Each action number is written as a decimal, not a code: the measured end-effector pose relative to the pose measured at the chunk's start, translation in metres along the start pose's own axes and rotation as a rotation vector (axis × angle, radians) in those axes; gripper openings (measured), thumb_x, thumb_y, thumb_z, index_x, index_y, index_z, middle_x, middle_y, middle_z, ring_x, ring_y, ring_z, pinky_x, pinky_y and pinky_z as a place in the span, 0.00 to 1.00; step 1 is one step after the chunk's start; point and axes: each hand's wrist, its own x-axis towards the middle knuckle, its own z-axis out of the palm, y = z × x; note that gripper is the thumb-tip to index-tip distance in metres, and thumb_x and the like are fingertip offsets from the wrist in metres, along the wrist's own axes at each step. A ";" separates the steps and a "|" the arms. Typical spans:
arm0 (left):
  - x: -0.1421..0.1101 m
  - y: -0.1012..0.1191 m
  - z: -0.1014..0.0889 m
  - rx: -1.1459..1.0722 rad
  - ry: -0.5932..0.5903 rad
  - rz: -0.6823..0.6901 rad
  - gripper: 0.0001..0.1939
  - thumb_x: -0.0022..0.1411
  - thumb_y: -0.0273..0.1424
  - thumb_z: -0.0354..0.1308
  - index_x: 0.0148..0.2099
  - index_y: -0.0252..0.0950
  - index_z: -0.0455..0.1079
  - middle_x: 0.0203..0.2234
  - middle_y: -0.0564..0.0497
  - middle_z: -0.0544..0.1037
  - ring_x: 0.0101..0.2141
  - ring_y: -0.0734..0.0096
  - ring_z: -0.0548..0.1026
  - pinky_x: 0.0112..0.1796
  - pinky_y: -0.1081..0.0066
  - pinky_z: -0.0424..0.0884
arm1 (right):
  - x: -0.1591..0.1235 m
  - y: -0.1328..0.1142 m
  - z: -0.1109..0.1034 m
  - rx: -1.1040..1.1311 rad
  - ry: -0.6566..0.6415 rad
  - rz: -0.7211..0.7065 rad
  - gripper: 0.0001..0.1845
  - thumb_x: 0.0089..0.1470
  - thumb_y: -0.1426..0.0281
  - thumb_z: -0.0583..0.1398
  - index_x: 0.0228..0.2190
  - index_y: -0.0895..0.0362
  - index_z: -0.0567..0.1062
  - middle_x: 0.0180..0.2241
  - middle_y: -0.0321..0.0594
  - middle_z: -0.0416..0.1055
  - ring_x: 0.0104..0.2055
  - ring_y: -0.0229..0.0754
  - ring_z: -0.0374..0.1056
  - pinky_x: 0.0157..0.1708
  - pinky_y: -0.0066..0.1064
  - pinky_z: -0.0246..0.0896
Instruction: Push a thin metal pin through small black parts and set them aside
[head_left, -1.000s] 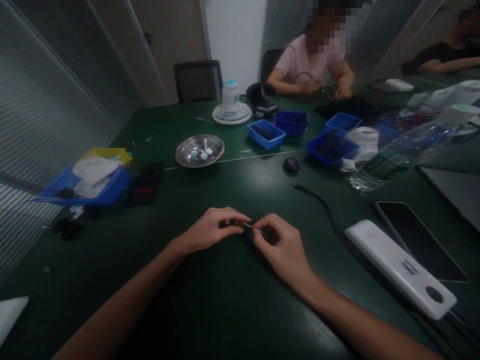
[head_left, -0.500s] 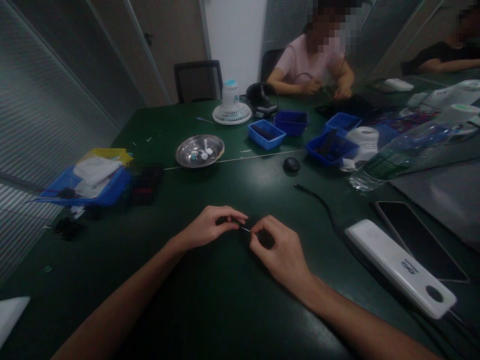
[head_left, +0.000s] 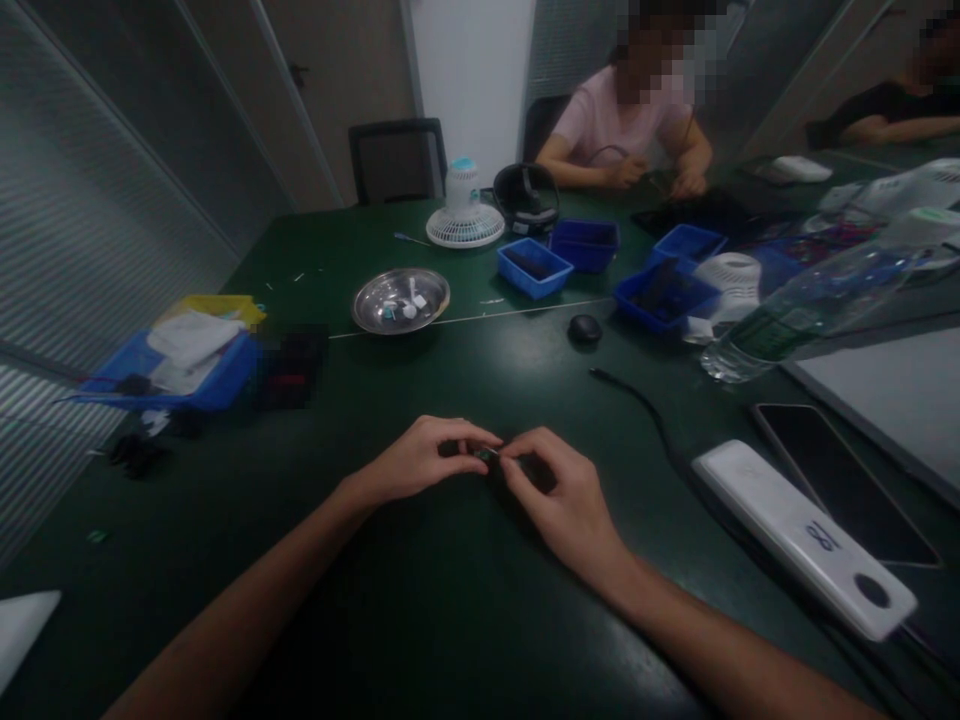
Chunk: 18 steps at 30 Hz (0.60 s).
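Just above the dark green table (head_left: pixel 450 600), my left hand (head_left: pixel 424 457) pinches a small dark green piece (head_left: pixel 484 454) between thumb and fingers. Its exact kind is too small to make out. My right hand (head_left: pixel 559 490) is closed from the other side, thumb and forefinger pinching a thin, pale, pin-like piece (head_left: pixel 493 452) that meets the green one. The fingertips of both hands almost touch, and they partly hide the two pieces.
Beyond my hands stands a metal bowl (head_left: pixel 367 312) with small white parts. Blue bins (head_left: pixel 534 275), a mouse (head_left: pixel 584 329) and a bottle (head_left: pixel 780 320) lie right of it. A white power strip (head_left: pixel 795 530) and phone (head_left: pixel 847 485) flank my right arm. Across the table sits a person (head_left: pixel 600 120).
My hands have come closer together, the left shifting slightly right. The thin pale piece shows less between the fingertips, while the green piece shows more.
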 end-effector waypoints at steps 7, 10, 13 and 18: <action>0.000 -0.001 0.002 -0.018 0.038 -0.026 0.36 0.63 0.31 0.69 0.70 0.43 0.63 0.50 0.45 0.80 0.43 0.67 0.77 0.45 0.62 0.75 | 0.002 0.007 0.000 0.135 0.210 0.135 0.08 0.63 0.64 0.63 0.35 0.53 0.79 0.35 0.40 0.78 0.37 0.45 0.73 0.38 0.35 0.66; 0.000 -0.001 0.001 0.068 0.070 -0.015 0.31 0.62 0.34 0.71 0.65 0.42 0.69 0.47 0.46 0.80 0.41 0.67 0.76 0.43 0.64 0.73 | 0.002 0.007 0.000 0.136 0.210 0.140 0.08 0.63 0.64 0.63 0.34 0.54 0.79 0.35 0.39 0.78 0.36 0.45 0.73 0.38 0.35 0.65; -0.001 -0.001 -0.002 0.143 0.075 0.047 0.14 0.64 0.35 0.69 0.51 0.39 0.79 0.44 0.47 0.79 0.42 0.66 0.76 0.44 0.65 0.72 | 0.002 0.004 -0.001 0.061 0.153 0.107 0.06 0.61 0.66 0.62 0.32 0.53 0.78 0.33 0.38 0.77 0.34 0.44 0.71 0.35 0.34 0.63; -0.003 -0.002 -0.008 0.200 0.118 0.072 0.09 0.68 0.36 0.66 0.48 0.40 0.81 0.42 0.47 0.80 0.42 0.66 0.77 0.41 0.67 0.72 | 0.002 -0.002 -0.002 -0.046 0.076 0.038 0.05 0.59 0.71 0.61 0.31 0.52 0.77 0.32 0.37 0.75 0.32 0.42 0.70 0.34 0.33 0.61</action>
